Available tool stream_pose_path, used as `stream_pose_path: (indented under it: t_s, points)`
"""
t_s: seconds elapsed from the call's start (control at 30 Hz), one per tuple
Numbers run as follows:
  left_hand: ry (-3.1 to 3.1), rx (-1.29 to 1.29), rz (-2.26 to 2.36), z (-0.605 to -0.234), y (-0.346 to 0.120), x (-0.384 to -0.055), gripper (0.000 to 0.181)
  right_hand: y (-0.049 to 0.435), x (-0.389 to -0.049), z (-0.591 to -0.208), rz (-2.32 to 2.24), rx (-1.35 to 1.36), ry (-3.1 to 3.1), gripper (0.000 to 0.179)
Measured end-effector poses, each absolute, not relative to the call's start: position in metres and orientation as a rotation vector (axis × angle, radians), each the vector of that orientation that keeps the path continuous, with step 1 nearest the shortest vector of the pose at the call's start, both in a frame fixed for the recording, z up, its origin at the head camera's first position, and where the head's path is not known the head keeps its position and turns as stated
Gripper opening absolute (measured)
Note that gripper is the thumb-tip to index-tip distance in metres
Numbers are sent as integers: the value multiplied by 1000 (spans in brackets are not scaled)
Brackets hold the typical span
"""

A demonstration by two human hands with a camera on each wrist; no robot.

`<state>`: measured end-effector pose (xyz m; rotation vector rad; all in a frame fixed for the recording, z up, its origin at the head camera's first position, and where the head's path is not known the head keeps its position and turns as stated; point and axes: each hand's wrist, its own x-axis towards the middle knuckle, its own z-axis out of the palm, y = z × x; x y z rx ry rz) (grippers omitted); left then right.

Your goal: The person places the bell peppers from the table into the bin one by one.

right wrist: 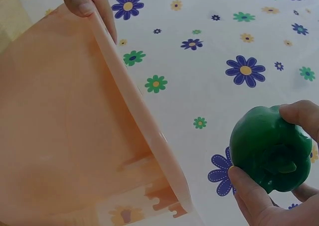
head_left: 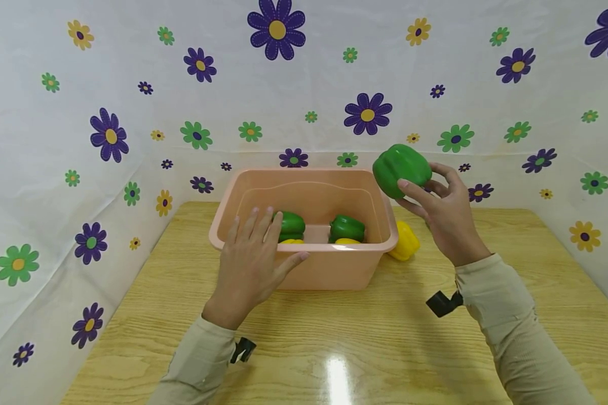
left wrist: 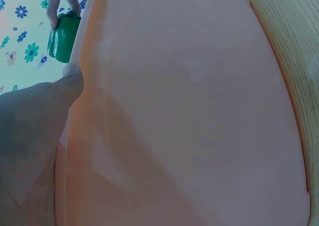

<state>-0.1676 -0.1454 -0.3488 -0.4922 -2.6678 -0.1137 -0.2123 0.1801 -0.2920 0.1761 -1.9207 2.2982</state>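
Observation:
My right hand (head_left: 448,216) holds a green bell pepper (head_left: 400,169) between thumb and fingers, raised over the right end of a peach plastic bin (head_left: 329,267). In the right wrist view the pepper's stem side (right wrist: 279,164) faces the camera. My left hand (head_left: 248,261) rests on the bin's front rim near the left corner, fingers straight and reaching over the inside, thumb along the rim. Inside the bin lie two green bell peppers, one (head_left: 290,224) partly behind the left fingers and the other (head_left: 347,229) farther right. Yellow tops show below them, mostly hidden by the front wall.
A yellow bell pepper (head_left: 406,242) lies on the wooden table (head_left: 294,349) against the bin's right side. Behind the bin and along both sides hangs a white cloth (head_left: 304,73) with printed flowers. Black straps hang below both wrists.

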Motion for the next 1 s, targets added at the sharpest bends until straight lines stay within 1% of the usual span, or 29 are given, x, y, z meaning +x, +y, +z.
stream_pose_path:
  t_s: [1.0]
  points:
    - [-2690,-483,-121,-348,-146,-167,90,178,-212,-289,2283,217,-1934,68]
